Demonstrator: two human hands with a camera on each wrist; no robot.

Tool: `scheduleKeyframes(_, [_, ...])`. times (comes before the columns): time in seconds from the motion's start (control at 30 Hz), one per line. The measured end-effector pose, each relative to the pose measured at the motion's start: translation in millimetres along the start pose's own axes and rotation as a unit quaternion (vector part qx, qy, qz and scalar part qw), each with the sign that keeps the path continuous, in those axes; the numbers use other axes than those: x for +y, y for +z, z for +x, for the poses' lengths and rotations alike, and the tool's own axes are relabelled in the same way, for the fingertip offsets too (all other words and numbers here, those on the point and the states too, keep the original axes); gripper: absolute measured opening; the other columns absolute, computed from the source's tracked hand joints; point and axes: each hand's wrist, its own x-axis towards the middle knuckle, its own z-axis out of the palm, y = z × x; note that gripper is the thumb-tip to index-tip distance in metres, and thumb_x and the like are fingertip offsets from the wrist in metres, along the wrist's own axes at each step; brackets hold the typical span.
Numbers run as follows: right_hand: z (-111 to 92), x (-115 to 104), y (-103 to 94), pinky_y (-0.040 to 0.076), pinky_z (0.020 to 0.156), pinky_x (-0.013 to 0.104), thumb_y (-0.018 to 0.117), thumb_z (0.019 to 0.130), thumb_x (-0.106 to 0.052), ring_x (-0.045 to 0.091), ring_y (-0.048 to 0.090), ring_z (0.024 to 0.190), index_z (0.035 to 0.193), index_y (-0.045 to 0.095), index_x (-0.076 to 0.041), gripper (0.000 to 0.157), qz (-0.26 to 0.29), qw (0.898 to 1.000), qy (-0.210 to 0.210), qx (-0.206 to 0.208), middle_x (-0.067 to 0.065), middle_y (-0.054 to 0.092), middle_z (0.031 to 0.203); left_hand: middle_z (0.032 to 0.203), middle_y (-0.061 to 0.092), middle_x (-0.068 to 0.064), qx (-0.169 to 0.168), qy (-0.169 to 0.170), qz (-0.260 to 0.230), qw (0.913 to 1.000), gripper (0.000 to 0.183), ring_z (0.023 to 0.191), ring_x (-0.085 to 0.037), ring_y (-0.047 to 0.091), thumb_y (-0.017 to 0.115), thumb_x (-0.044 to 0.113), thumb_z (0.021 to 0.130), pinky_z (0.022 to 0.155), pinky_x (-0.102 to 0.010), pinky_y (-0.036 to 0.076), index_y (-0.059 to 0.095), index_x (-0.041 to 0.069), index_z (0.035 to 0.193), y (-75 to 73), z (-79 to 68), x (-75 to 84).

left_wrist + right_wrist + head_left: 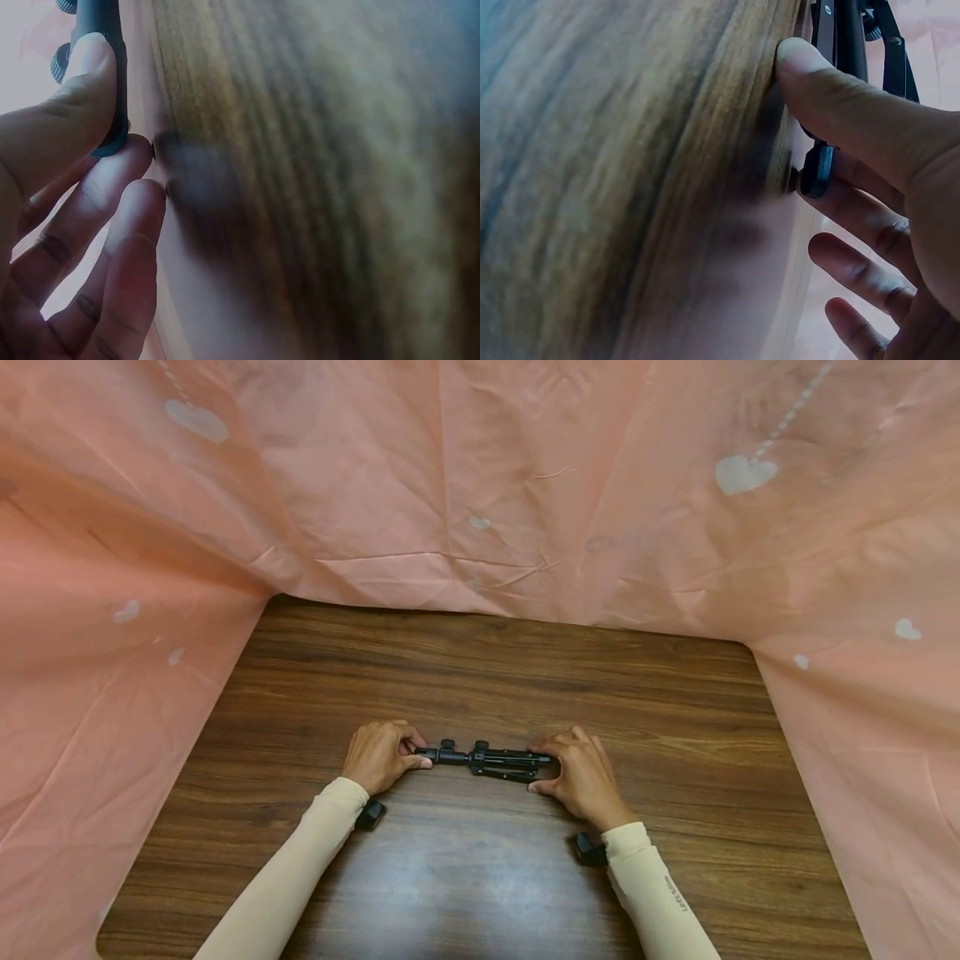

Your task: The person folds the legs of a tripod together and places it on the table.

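Note:
A small black tripod [510, 762] with folded legs lies crosswise on the wooden table, two knobs along its far side. At its left end, my left hand [377, 756] pinches the tube between thumb and fingers. The left wrist view shows the thumb along the tripod's dark tube [100, 22], fingertips close to the tabletop. My right hand [583, 775] spans the leg end, thumb on the near side and fingers on the far side. In the right wrist view the thumb lies against a leg [825, 34], and a black foot [817, 171] shows below it.
The brown wood-grain table [480, 668] has rounded corners. Pink cloth [480, 485] with pale hearts hangs behind it and along both sides. A small black device [371, 814] sits at the left wrist, another black device [588, 850] at the right.

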Motion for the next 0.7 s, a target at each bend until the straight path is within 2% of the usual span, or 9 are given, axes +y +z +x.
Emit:
scheduleKeyframes(0.4, [-2.6, -1.2, 2.9, 0.048, 0.091, 0.047, 0.099, 0.064, -0.042, 0.025, 0.064, 0.106, 0.120, 0.082, -0.016, 0.064, -0.015, 1.000, 0.000, 0.013, 0.004, 0.081, 0.118, 0.079, 0.071, 0.012, 0.009, 0.008, 0.002, 0.9999, 0.028, 0.065, 0.000, 0.060, 0.097, 0.044, 0.073, 0.060, -0.027, 0.052, 0.082, 0.025, 0.087, 2.3, -0.4, -0.2])
scheduleKeyframes(0.6, [-4.0, 1.1, 7.1, 0.046, 0.088, 0.044, 0.097, 0.062, -0.044, 0.022, 0.064, 0.102, 0.120, 0.082, -0.018, 0.065, -0.027, 0.999, -0.010, 0.030, 0.001, 0.082, 0.115, 0.078, 0.070, 0.012, 0.005, 0.002, 0.000, 1.0000, 0.029, 0.064, -0.002, 0.060, 0.097, 0.044, 0.073, 0.059, -0.027, 0.051, 0.082, 0.025, 0.087, 2.8, -0.5, -1.4])
scheduleKeyframes(0.7, [-5.6, 0.1, 8.1, 0.047, 0.091, 0.044, 0.096, 0.061, -0.046, 0.022, 0.066, 0.104, 0.119, 0.083, -0.019, 0.065, -0.033, 0.999, -0.008, 0.039, 0.000, 0.082, 0.117, 0.078, 0.070, 0.012, 0.001, -0.002, -0.005, 1.0000, 0.028, 0.064, -0.002, 0.060, 0.097, 0.044, 0.073, 0.059, -0.027, 0.050, 0.082, 0.025, 0.087, 4.0, -0.2, -2.6])
